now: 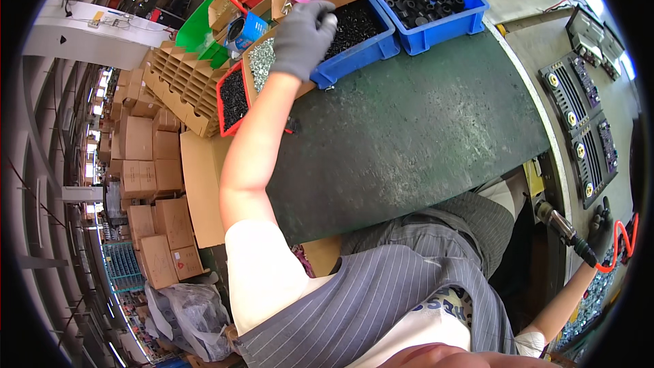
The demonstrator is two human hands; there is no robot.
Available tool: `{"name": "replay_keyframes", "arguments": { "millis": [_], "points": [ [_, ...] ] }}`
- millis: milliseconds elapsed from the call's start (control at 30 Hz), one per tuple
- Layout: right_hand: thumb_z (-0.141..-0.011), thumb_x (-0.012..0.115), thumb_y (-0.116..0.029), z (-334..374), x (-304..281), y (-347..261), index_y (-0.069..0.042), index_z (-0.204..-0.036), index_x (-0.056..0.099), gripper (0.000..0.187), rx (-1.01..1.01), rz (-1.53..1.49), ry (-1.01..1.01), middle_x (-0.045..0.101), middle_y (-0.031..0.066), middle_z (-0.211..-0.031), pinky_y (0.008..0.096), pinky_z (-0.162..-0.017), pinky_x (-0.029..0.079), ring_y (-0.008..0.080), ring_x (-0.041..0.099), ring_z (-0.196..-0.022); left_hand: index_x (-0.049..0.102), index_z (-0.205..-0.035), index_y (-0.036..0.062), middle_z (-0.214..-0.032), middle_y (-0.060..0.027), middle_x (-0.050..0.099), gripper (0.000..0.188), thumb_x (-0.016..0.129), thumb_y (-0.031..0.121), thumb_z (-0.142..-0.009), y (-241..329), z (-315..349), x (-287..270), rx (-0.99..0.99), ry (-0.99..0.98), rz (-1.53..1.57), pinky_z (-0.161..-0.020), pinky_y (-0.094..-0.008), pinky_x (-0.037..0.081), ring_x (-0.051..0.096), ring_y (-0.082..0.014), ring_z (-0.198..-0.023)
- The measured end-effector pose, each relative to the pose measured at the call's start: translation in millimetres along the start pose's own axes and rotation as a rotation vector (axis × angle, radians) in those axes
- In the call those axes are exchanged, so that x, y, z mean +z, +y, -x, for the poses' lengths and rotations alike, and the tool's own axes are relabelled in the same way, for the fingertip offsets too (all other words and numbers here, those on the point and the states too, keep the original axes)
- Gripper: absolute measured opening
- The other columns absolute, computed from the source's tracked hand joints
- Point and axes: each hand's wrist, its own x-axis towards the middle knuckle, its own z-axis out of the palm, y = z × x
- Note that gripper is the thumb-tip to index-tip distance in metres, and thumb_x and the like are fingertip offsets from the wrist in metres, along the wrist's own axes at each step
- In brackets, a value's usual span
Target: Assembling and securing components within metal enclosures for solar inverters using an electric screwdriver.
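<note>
Grey-gloved left hand curls at the edge of a blue plastic bin, dark-gloved right hand well apart, grips unclear; broad scuffed-green worktop spreads between.

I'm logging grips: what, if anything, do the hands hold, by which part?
Cannot tell for either: the left hand, by a blue bin, shows no item; the right hand is beside the driver, grip unclear.
</note>
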Motion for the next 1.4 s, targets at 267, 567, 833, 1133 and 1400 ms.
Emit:
{"name": "replay_keyframes", "arguments": {
  "millis": [267, 567, 833, 1133, 1400],
  "points": [
    [-0.102, 0.051, -0.029, -10.4, -24.8, 6.5, 0.000, -0.144, 0.046, 0.052, 0.012, -0.033, -0.116, 0.065, 0.0039, -0.104, 0.0145, -0.070, 0.045, 0.0040, 0.056, -0.081, 0.069, -0.121, 0.0155, -0.125, -0.0155, 0.066, 0.052, 0.060, 0.055, -0.089, -41.4, -103.9, 26.2, -0.289, -0.235, -0.441, -0.096, -0.0434, 0.050, 0.064, -0.0308, -0.116],
    [-0.101, 0.053, -0.031, -7.4, -26.3, 8.1, 0.001, -0.144, 0.047, 0.054, -0.030, -0.008, -0.147, 0.065, 0.0042, -0.106, 0.0177, -0.078, 0.046, 0.0065, 0.058, -0.089, 0.065, -0.129, 0.0099, -0.134, -0.0160, 0.062, 0.065, 0.069, 0.054, -0.081, -54.6, -142.8, 58.1, -0.450, -0.288, -0.589, -0.096, -0.0435, 0.051, 0.062, -0.0290, -0.122],
    [-0.098, 0.057, -0.037, 0.9, -20.6, 12.8, -0.001, -0.143, 0.048, 0.058, -0.087, 0.008, 0.021, 0.065, 0.0035, -0.109, 0.0225, -0.090, 0.045, 0.0097, 0.059, -0.099, 0.075, -0.109, 0.0178, -0.113, -0.0112, 0.072, 0.047, 0.073, 0.049, -0.075, -53.2, -112.4, 46.3, -0.450, -0.061, -0.338, -0.091, -0.0405, 0.053, 0.068, -0.0280, -0.108],
    [-0.099, 0.057, -0.032, -7.6, -32.8, 12.8, 0.000, -0.148, 0.040, 0.061, -0.047, -0.034, -0.167, 0.063, -0.0006, -0.103, 0.0151, -0.067, 0.042, 0.0020, 0.053, -0.077, 0.076, -0.096, 0.0059, -0.094, -0.0131, 0.075, 0.032, 0.081, 0.031, -0.076, -64.8, -103.2, 27.4, -0.440, 0.123, -0.056, -0.084, -0.0371, 0.053, 0.072, -0.0244, -0.088],
    [-0.099, 0.056, -0.029, -7.8, -31.0, 16.0, -0.001, -0.148, 0.042, 0.058, -0.073, -0.029, -0.148, 0.063, -0.0007, -0.103, 0.0154, -0.065, 0.041, 0.0016, 0.052, -0.076, 0.070, -0.121, 0.0085, -0.126, -0.0190, 0.065, 0.065, 0.076, 0.054, -0.075, -109.0, -121.8, 49.7, -0.451, -0.136, -0.306, -0.101, -0.0402, 0.048, 0.062, -0.0338, -0.118]
  ]
}}
